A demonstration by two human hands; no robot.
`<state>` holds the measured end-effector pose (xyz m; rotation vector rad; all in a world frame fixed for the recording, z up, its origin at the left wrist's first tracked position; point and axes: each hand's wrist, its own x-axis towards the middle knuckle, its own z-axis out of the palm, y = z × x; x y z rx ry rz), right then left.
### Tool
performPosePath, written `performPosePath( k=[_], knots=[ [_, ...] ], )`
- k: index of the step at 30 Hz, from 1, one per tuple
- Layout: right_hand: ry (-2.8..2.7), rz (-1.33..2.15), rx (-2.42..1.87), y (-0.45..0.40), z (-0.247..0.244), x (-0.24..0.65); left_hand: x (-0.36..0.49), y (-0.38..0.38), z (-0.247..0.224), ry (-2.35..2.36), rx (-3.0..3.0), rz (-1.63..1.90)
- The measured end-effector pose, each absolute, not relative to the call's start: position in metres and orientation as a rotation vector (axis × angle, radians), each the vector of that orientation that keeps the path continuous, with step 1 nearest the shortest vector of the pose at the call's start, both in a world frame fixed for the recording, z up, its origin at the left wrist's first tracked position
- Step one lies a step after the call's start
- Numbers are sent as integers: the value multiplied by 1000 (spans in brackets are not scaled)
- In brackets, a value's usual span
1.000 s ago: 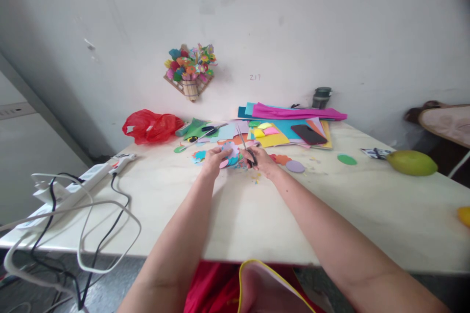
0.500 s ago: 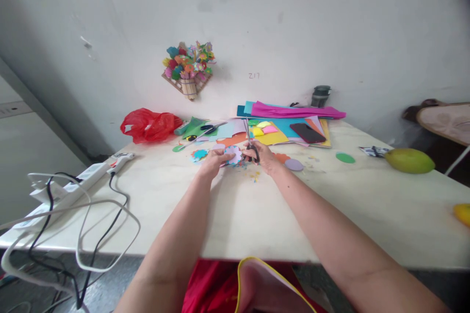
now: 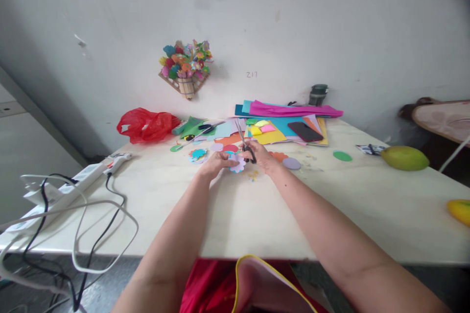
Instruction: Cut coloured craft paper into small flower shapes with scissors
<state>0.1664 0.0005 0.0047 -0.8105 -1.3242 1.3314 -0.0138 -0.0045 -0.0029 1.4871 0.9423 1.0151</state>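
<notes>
Bare forearms (image 3: pixel 176 227) stretched forward and converging, left hand (image 3: pixel 218 163) pinching, right hand (image 3: pixel 258 156) curled

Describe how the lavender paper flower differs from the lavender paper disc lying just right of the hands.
The flower has a scalloped edge, while the disc has a smooth, rounded one. The flower is held in the left hand; the disc lies loose on the table. Blue shows at the flower's edge, but none at the disc's. Both are lavender and look flat.
</notes>
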Motion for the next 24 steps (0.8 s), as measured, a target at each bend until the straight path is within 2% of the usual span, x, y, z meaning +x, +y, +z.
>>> performPosePath(
  k=[7, 24],
  knots=[
    [-1345, 1342, -792, 0, 5, 167, -12, -7, 0, 930, 1489, 973],
    [-1208, 1249, -852, -2, 4, 157, -12, 2, -6, 950, 1217, 1184]
  ],
)
